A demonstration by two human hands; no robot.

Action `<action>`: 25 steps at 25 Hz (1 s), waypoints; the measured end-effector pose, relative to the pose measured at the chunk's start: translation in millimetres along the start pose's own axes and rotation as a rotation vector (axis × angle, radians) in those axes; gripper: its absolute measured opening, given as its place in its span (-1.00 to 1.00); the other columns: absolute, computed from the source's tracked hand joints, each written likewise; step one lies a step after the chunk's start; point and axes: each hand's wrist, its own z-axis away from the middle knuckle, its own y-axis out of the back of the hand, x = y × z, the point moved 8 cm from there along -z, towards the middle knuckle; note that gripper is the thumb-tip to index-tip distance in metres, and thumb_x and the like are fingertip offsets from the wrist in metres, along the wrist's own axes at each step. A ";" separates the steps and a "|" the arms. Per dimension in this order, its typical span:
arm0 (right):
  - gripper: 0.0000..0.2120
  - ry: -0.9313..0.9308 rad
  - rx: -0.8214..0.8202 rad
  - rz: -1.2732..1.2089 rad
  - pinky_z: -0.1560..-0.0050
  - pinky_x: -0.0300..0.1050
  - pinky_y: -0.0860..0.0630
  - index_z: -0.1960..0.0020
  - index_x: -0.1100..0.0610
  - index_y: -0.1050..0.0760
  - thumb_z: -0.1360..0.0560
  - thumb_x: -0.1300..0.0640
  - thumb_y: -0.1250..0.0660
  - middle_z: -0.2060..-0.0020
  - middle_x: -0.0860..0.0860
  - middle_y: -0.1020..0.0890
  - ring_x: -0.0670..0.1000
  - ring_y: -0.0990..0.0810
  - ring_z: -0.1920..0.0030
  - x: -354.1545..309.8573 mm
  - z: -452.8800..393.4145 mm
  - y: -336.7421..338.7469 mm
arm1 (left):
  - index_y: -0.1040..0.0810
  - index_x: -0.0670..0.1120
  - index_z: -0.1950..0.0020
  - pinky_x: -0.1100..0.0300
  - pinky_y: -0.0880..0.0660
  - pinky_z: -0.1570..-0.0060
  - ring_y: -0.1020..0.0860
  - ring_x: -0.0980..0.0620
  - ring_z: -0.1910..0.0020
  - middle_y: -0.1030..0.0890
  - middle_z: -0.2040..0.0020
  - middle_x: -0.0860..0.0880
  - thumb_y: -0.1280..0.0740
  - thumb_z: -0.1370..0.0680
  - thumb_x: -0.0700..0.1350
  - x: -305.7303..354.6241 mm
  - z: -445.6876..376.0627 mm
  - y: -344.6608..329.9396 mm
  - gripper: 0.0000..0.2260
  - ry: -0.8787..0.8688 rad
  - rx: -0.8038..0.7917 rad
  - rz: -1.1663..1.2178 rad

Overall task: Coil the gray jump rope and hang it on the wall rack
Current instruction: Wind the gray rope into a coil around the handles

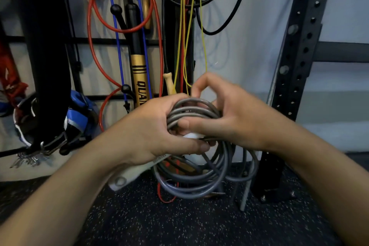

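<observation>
The gray jump rope (pixel 201 182) is gathered into several loops in front of me, hanging down toward the floor. My left hand (pixel 151 128) grips the top of the coil, and a white handle (pixel 127 173) sticks out below its wrist. My right hand (pixel 233 114) pinches the upper loops from the right, with its thumb pressed on the strands and its fingers curled over the top. The wall rack (pixel 119 41) of dark horizontal bars is on the wall behind, with other ropes hanging from it.
Red (pixel 93 32), blue (pixel 117 42), yellow (pixel 203 32) and black (pixel 229 16) ropes hang on the wall. A black and gold bat (pixel 139 74) stands among them. A black perforated upright (pixel 297 46) rises at the right. Belts and gear (pixel 52 126) hang at the left above speckled rubber flooring (pixel 179 223).
</observation>
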 end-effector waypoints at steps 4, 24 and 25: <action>-0.57 -0.042 0.262 -0.117 0.55 -0.23 -0.32 -0.02 0.20 -0.41 -0.52 -0.17 -0.38 0.32 0.26 -0.66 0.01 -0.38 0.52 5.8 -1.1 37.3 | -0.65 0.08 -0.17 0.21 -0.68 0.09 -0.76 0.00 0.04 -0.78 -0.02 -0.03 -0.64 -0.30 -0.04 -1.7 3.5 9.8 -0.54 -0.045 0.188 0.118; -0.81 -0.246 0.548 -0.682 0.45 -0.42 -0.45 0.22 -0.04 -0.70 -0.49 -0.10 -0.49 0.46 -0.16 -0.66 -0.25 -0.60 0.47 42.6 8.6 -33.7 | -0.56 -0.06 -0.41 -0.04 -0.60 -0.27 -0.68 -0.08 -0.23 -0.70 -0.27 -0.17 -0.51 -0.51 -0.08 -28.5 19.1 -1.4 -0.53 -0.041 0.936 1.051; -0.83 -0.306 0.521 -0.734 0.44 -0.42 -0.46 0.22 -0.08 -0.71 -0.47 -0.14 -0.49 0.45 -0.18 -0.67 -0.25 -0.61 0.47 46.3 10.3 -42.6 | -0.55 -0.06 -0.42 -0.11 -0.56 -0.32 -0.67 -0.10 -0.27 -0.68 -0.31 -0.18 -0.50 -0.54 -0.10 -27.5 18.9 -2.4 -0.55 -0.049 0.941 1.056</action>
